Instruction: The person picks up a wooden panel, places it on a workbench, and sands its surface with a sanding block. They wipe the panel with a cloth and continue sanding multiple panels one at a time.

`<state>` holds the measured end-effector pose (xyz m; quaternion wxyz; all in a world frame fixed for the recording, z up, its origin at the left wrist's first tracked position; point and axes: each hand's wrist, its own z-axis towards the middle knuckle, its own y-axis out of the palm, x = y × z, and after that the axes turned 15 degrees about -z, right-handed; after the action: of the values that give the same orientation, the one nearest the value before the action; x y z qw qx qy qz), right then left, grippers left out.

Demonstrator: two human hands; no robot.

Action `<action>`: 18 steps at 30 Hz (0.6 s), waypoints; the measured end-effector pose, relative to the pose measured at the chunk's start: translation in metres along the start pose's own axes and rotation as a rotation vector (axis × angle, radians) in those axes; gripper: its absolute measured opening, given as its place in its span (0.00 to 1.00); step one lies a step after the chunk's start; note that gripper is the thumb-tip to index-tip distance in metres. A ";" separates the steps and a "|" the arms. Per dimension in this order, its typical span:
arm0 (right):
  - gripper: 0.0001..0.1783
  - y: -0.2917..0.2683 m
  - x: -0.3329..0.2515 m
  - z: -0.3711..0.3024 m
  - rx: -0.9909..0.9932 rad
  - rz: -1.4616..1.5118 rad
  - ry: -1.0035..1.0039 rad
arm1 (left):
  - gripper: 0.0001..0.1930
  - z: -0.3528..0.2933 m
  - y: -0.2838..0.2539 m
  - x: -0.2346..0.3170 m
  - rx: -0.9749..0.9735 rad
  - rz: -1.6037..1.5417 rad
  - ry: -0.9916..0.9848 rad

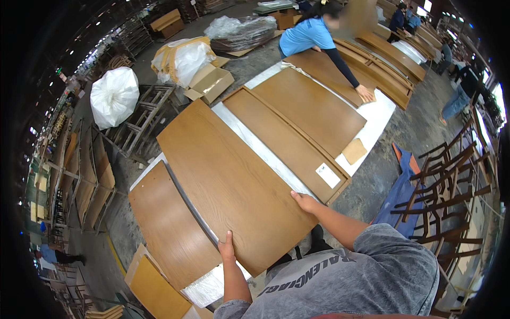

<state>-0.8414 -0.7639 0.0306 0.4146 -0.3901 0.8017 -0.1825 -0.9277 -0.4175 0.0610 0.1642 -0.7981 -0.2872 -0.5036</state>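
A large brown wood-grain panel (pixel 228 170) slants across the middle, its near end close to my body. My left hand (pixel 227 248) grips its left edge near that end, thumb on top and the other fingers hidden. On the opposite edge my right hand (pixel 304 202) is closed, its fingers partly out of sight below the board. To the left lies another wooden panel (pixel 170 212), with a dark gap between the two. Beyond the right edge is a framed wooden panel (pixel 281 138) bearing a white label (pixel 328 175). White foam wrap (pixel 212 287) shows under the left panel.
Across the table a co-worker in a blue shirt (pixel 308 38) leans over a further panel (pixel 324 74), one hand on a small tan pad. An open cardboard box (pixel 210 82), a wrapped white bundle (pixel 114 97) and stacked dark wooden frames (pixel 446 186) stand around.
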 end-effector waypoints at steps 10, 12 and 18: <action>0.49 0.032 0.016 -0.026 0.123 0.060 0.083 | 0.37 0.031 -0.010 0.010 -0.223 0.010 -0.064; 0.50 0.030 0.012 -0.028 0.049 0.074 0.131 | 0.37 0.032 -0.015 0.010 -0.218 -0.012 -0.073; 0.52 0.029 0.021 -0.064 -0.205 0.433 0.321 | 0.38 0.029 -0.014 0.015 -0.151 -0.053 -0.174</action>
<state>-0.9146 -0.7645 0.0396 0.2701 -0.2157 0.9360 -0.0673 -0.9104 -0.3864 0.0613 0.0647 -0.8410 -0.2829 -0.4566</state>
